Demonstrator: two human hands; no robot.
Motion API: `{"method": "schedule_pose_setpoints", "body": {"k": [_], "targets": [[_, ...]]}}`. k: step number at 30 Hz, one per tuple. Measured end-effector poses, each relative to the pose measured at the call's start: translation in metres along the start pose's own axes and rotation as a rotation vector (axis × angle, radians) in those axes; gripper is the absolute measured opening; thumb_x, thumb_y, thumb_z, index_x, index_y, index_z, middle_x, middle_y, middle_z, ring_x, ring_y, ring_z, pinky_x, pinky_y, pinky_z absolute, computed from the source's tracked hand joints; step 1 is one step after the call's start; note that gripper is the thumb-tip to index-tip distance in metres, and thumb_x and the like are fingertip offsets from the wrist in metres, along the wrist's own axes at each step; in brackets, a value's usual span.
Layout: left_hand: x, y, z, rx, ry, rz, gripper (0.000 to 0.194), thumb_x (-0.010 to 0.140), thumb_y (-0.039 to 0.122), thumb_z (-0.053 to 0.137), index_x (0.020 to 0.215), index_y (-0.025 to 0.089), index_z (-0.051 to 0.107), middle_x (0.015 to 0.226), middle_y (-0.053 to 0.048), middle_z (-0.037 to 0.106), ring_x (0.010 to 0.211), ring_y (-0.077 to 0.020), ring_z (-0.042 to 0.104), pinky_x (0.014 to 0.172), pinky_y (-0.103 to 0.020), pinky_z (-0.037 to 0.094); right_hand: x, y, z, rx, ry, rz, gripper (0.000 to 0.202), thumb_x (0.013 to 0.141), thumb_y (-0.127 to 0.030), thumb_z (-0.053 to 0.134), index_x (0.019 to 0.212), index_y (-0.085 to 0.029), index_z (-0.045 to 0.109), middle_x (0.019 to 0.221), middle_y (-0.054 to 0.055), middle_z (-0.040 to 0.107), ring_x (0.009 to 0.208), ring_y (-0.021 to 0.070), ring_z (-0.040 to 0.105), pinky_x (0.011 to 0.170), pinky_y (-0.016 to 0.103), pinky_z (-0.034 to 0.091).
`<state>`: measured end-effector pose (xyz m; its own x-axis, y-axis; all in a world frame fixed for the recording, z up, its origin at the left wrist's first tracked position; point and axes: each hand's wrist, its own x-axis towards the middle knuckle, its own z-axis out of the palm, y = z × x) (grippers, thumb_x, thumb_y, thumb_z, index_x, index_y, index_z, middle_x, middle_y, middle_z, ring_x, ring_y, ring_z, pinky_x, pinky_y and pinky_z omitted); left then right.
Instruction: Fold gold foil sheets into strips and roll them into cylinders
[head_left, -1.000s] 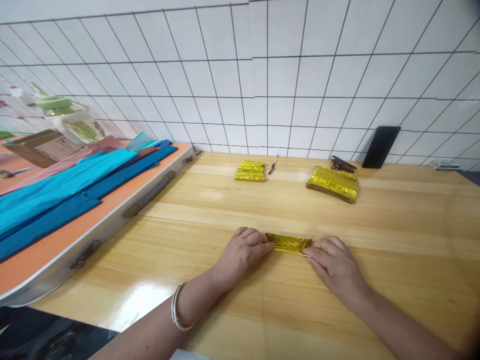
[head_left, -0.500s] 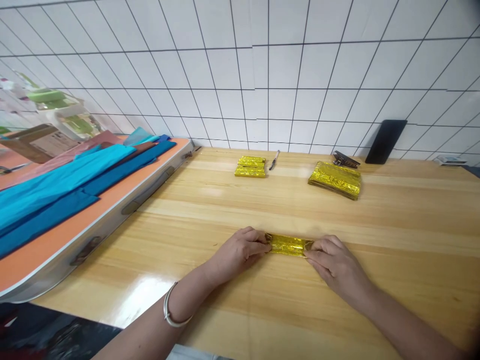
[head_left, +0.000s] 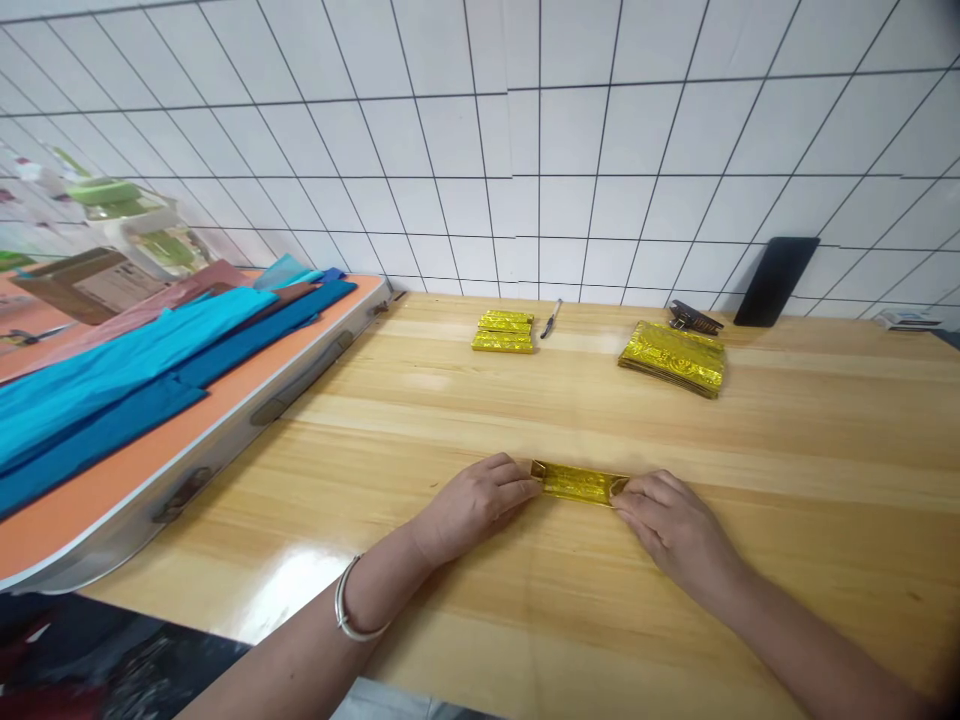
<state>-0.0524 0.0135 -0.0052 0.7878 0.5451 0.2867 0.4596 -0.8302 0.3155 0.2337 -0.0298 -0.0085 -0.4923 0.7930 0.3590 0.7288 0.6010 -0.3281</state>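
A narrow strip of folded gold foil paper [head_left: 577, 482] lies across the middle of the wooden table, its long edges turned up like a shallow trough. My left hand [head_left: 480, 502] pinches its left end, where a small folded corner stands up. At the other end, my right hand [head_left: 666, 515] grips the paper between thumb and fingers, beside another folded corner. Behind it, a stack of gold foil sheets [head_left: 673, 358] sits to the right. Some folded gold paper pieces [head_left: 503, 332] lie farther left, next to a pen [head_left: 551, 319].
A black clip [head_left: 694, 319] rests behind the stack, and a black phone [head_left: 776, 282] leans on the tiled wall. On the left, an orange-topped folding table [head_left: 225, 420] bears blue cloth [head_left: 142, 385], a brown box [head_left: 94, 285] and a green-lidded bottle [head_left: 112, 200].
The strip's edges stand up more and its middle looks narrower and deeper. Both hands keep hold of its ends. The whole view has shifted slightly.
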Motion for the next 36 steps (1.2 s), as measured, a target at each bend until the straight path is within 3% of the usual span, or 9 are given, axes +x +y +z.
{"method": "schedule_pose_setpoints", "body": {"k": [9, 22, 32, 36], "targets": [[0.0033, 0.0004, 0.0009, -0.125, 0.058, -0.059, 0.025, 0.092, 0.025, 0.044, 0.111, 0.019, 0.058, 0.105, -0.009, 0.063, 0.095, -0.0179, 0.056, 0.084, -0.033, 0.048, 0.0024, 0.0015, 0.0004, 0.033, 0.042, 0.012, 0.019, 0.091, -0.021, 0.044, 0.096, -0.021, 0.062, 0.088, 0.005, 0.065, 0.081, 0.0176, 0.055, 0.073, 0.033, 0.047], [0.0015, -0.0059, 0.0092, -0.157, 0.139, -0.123, 0.021, 0.092, 0.022, 0.045, 0.103, 0.018, 0.063, 0.104, -0.009, 0.061, 0.094, -0.0164, 0.057, 0.083, -0.030, 0.049, -0.0022, 0.0019, 0.0015, 0.046, 0.018, -0.018, 0.018, 0.088, -0.015, 0.047, 0.097, -0.021, 0.061, 0.090, 0.006, 0.063, 0.086, 0.0188, 0.054, 0.075, 0.034, 0.047], [-0.0016, -0.0066, 0.0057, -0.077, 0.117, -0.069, 0.022, 0.091, 0.021, 0.046, 0.108, 0.020, 0.061, 0.104, -0.008, 0.062, 0.092, -0.0170, 0.057, 0.081, -0.030, 0.048, -0.0005, 0.0037, 0.0005, 0.123, 0.018, -0.005, 0.016, 0.087, -0.014, 0.049, 0.096, -0.021, 0.059, 0.091, 0.005, 0.061, 0.087, 0.0182, 0.052, 0.077, 0.035, 0.045], [0.0016, -0.0028, 0.0040, -0.144, 0.190, -0.088, 0.020, 0.090, 0.020, 0.047, 0.105, 0.019, 0.061, 0.106, -0.010, 0.060, 0.095, -0.0179, 0.056, 0.084, -0.032, 0.047, 0.0003, 0.0031, 0.0018, 0.203, 0.084, 0.044, 0.013, 0.086, -0.015, 0.050, 0.094, -0.022, 0.058, 0.087, 0.003, 0.062, 0.083, 0.0168, 0.054, 0.074, 0.032, 0.045]]}}
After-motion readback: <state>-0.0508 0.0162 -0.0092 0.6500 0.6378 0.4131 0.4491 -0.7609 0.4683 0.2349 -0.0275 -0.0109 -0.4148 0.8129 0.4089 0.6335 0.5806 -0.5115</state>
